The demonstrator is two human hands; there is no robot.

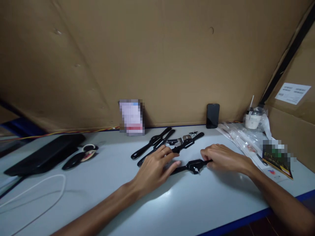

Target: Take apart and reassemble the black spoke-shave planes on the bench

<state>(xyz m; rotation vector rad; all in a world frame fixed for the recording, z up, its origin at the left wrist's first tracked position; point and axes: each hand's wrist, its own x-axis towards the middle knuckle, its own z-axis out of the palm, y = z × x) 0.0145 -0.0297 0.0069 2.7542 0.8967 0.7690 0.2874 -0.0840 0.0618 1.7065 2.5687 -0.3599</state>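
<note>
A black spokeshave [194, 164] lies level at the near middle of the table, a small bright metal screw showing at its centre. My right hand [221, 158] is closed around its right handle. Over its left handle is my left hand [157, 163], thumb and forefinger apart; whether the thumb touches the handle I cannot tell. Just beyond my left fingers is another spokeshave body [189, 143], partly covered by that hand. Two more spokeshave bodies [154, 140] lie side by side further left. Among them are a flat metal blade [187, 137] and a star-shaped metal piece [193, 133].
A phone [213, 115] leans against the cardboard wall [162, 65], with a blurred-out screen [132, 117] left of it. Plastic packets [242, 139] and a bagged cup [253, 120] stand right. A black device [44, 154], keys [89, 152] and a white cable [62, 183] lie left.
</note>
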